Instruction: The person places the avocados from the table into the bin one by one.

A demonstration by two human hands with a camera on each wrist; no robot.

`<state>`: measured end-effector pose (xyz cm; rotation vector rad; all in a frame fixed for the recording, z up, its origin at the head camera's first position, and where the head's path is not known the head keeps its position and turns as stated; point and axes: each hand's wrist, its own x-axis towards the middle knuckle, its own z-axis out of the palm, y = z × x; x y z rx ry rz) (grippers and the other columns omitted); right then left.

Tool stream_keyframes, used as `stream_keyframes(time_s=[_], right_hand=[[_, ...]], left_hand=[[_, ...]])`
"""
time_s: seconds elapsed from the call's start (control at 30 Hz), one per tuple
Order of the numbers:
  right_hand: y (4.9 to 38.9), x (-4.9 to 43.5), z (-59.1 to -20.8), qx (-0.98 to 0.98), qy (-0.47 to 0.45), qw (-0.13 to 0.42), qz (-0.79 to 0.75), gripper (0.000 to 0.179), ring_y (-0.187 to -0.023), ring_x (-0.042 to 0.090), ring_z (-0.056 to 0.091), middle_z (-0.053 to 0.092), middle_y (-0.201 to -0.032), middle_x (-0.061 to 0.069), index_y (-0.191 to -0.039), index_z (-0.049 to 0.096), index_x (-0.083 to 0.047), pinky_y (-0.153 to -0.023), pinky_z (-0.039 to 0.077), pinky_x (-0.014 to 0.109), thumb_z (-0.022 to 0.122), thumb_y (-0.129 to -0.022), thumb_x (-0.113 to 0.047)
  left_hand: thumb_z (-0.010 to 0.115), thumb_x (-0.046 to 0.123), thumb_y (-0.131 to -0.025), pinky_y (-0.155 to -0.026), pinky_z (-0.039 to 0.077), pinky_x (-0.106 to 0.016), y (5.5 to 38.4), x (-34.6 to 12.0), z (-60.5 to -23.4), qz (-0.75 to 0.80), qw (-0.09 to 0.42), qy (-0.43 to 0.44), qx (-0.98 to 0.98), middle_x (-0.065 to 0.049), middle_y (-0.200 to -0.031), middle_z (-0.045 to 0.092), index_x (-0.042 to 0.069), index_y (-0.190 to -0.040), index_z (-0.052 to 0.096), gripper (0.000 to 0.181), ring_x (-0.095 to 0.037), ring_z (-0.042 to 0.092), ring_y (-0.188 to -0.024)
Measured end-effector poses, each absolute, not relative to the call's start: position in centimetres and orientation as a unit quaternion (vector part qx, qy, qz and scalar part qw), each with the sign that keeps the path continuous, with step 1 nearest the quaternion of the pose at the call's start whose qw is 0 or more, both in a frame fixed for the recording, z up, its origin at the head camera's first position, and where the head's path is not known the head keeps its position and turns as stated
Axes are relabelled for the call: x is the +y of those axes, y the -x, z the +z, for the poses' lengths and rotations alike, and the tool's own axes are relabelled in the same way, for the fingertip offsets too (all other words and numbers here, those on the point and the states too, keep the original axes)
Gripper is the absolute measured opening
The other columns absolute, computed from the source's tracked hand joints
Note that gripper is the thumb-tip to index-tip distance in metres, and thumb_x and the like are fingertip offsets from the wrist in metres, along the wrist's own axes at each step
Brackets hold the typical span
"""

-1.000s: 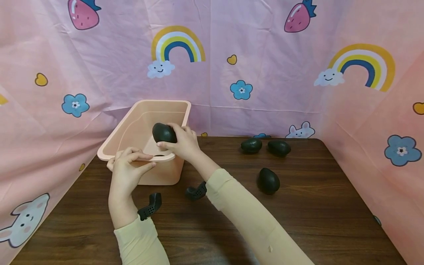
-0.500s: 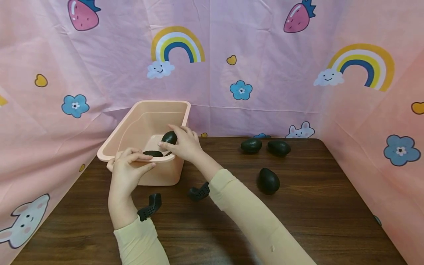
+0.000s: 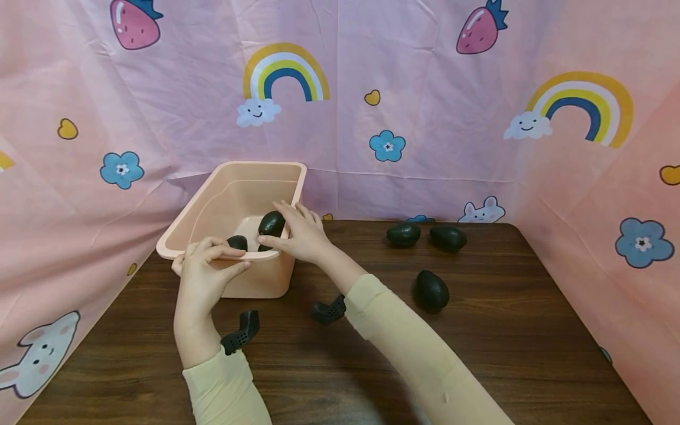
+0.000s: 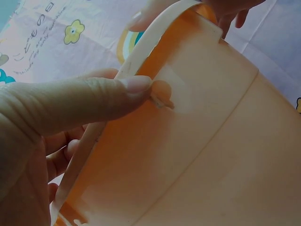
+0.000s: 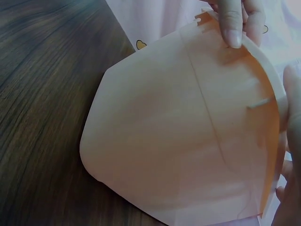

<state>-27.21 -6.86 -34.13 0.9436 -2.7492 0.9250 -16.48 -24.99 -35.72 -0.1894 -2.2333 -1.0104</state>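
Note:
A peach-coloured plastic bin [image 3: 191,215] stands at the left of the table, open side up. My left hand [image 3: 202,277] pinches its front rim; in the left wrist view the thumb [image 4: 94,101] presses the outer wall below the lip. Over the bin's right front corner is my right hand [image 3: 303,235], its fingers loosely spread and holding nothing. Inside the bin, one dark green avocado [image 3: 271,224] lies near those fingers and another avocado [image 3: 237,242] shows by the front rim. A further dark piece is mostly hidden behind the right thumb.
Three more avocados lie on the dark wooden table [image 3: 504,330]: a pair at the back, the left avocado [image 3: 403,234] and right avocado [image 3: 448,238], and a nearer avocado [image 3: 431,291]. A printed pink cloth [image 3: 345,153] hangs behind and at both sides.
My right hand has lowered an avocado into the bin, let it go and drawn slightly right. An avocado by the front rim has shifted inside. My left hand stays on the rim.

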Motion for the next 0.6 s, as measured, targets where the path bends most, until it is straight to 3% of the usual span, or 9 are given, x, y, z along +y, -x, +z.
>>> stream_keyframes(time_s=[0.6], right_hand=[[26.6,-5.7,-35.0,-0.9,-0.314,0.039,0.299,0.09,-0.144,0.023,0.007,0.012,-0.159,-0.003,-0.154,0.018,-0.025,-0.111,0.005,0.053,0.06,-0.083,-0.063]], left_hand=[[0.087,0.0,-0.064,-0.09,0.006,-0.053,16.5,-25.0,-35.9,-0.385,0.334,0.072,-0.858,-0.007,-0.09,0.059,0.004,-0.084,0.076,0.023,-0.025,0.04,-0.1]])
